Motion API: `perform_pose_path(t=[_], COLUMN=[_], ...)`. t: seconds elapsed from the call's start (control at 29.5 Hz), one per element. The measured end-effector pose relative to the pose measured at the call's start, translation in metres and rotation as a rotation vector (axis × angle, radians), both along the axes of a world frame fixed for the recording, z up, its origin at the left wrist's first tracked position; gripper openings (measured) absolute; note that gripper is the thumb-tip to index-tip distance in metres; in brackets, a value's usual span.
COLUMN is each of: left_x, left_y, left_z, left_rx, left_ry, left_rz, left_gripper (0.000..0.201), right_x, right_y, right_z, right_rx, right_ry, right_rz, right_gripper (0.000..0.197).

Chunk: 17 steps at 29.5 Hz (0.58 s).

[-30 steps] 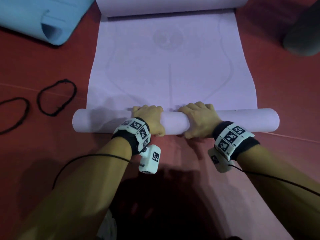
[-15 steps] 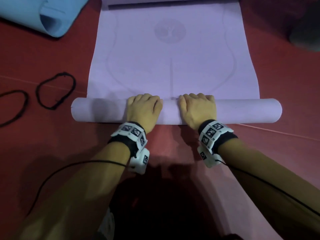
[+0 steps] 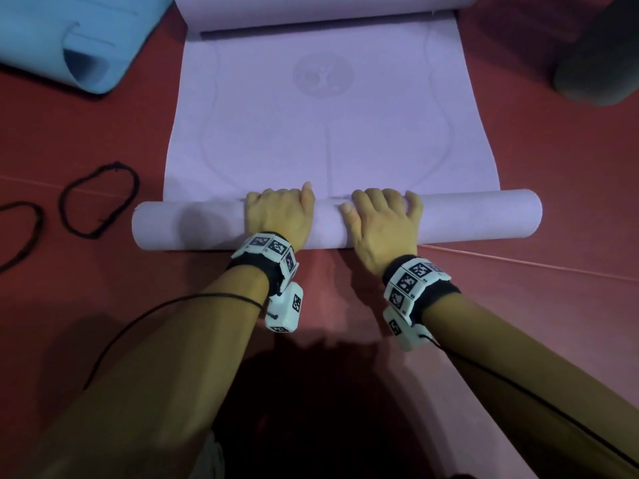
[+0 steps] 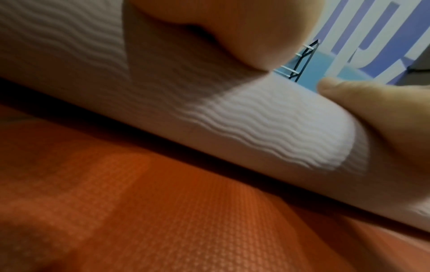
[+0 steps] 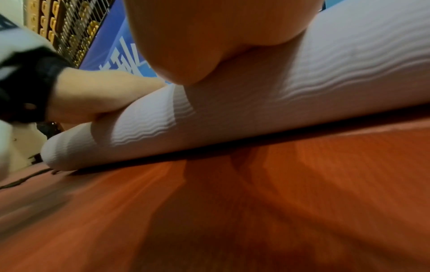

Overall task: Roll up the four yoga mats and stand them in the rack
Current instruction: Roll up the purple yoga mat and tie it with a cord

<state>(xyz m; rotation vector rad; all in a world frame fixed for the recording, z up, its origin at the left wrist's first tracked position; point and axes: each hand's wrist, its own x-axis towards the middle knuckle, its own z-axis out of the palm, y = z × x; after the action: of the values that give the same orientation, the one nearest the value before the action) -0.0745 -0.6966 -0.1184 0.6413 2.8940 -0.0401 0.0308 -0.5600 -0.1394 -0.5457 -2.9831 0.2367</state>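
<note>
A lilac yoga mat [image 3: 328, 133] lies on the red floor, its near end wound into a roll [image 3: 477, 216] lying crosswise in front of me. My left hand [image 3: 280, 216] and right hand [image 3: 380, 219] sit side by side on the middle of the roll. The palms press on top and the fingers curl over its far side, so the fingertips are hidden. In the left wrist view the heel of the left hand rests on the ribbed roll [image 4: 256, 128]. The right wrist view shows the same roll [image 5: 256, 110] under the right palm.
A loosely rolled blue mat [image 3: 69, 39] lies at the far left and a dark grey rolled mat [image 3: 598, 57] at the far right. Two black elastic loops [image 3: 100, 198] [image 3: 20, 233] lie left of the roll. The lilac mat's far end [image 3: 328, 8] curls up.
The hands moved from a grip on the near side, thumbs underneath, to lying over the top of the roll. The roll has turned a little away from me.
</note>
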Motion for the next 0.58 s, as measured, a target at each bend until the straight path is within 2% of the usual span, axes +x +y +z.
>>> perform_pose_path(t=[0.17, 0.27, 0.34, 0.44, 0.58], left_x=[0.010, 0.007, 0.000, -0.013, -0.026], left_y=[-0.011, -0.010, -0.002, 0.008, 0.016], left_z=[-0.022, -0.027, -0.021, -0.012, -0.007], left_rx=[0.230, 0.212, 0.160, 0.086, 0.049], left_ry=[0.170, 0.218, 0.197, 0.151, 0.113], left_rz=[-0.054, -0.062, -0.025, -0.008, -0.015], left_gripper=[0.052, 0.050, 0.053, 0.051, 0.050], right_x=[-0.036, -0.048, -0.045, -0.028, -0.019], right_y=[0.015, 0.016, 0.015, 0.011, 0.010], right_z=[0.007, 0.008, 0.005, -0.004, -0.014], right_rx=[0.005, -0.007, -0.015, 0.005, 0.012], right_ry=[-0.109, -0.152, -0.091, 0.110, 0.178], right_rz=[-0.043, -0.067, -0.056, -0.031, -0.012], right_gripper=[0.061, 0.067, 0.064, 0.046, 0.044])
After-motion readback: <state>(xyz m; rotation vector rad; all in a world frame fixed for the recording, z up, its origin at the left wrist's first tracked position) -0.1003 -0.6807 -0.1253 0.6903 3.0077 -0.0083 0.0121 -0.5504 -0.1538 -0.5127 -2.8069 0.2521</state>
